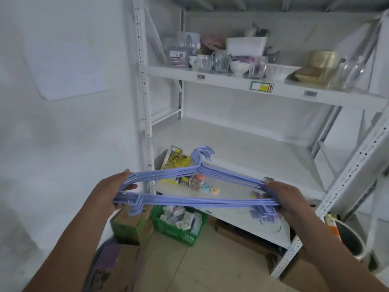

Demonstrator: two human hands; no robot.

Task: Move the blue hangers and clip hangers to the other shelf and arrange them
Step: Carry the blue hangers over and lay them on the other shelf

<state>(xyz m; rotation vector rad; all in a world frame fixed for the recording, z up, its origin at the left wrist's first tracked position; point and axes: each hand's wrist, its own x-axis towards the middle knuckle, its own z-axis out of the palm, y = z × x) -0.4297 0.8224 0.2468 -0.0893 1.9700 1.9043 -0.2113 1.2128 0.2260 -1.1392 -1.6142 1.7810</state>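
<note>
left arm: bare forearm reaching forward and up from the lower left.
left hand (117, 189): fingers curled round the left end of the stack of blue hangers (195, 202), thumb on top.
right arm: bare forearm reaching in from the lower right.
right hand (288, 199): fingers curled round the stack's right end, at about the same height.

A stack of blue hangers (197, 202) lies level between two hands: the left hand (117, 191) grips one end, the right hand (284, 199) the other, hooks pointing toward a white shelf (242, 148). A green basket (179, 228) sits on the floor below.
</note>
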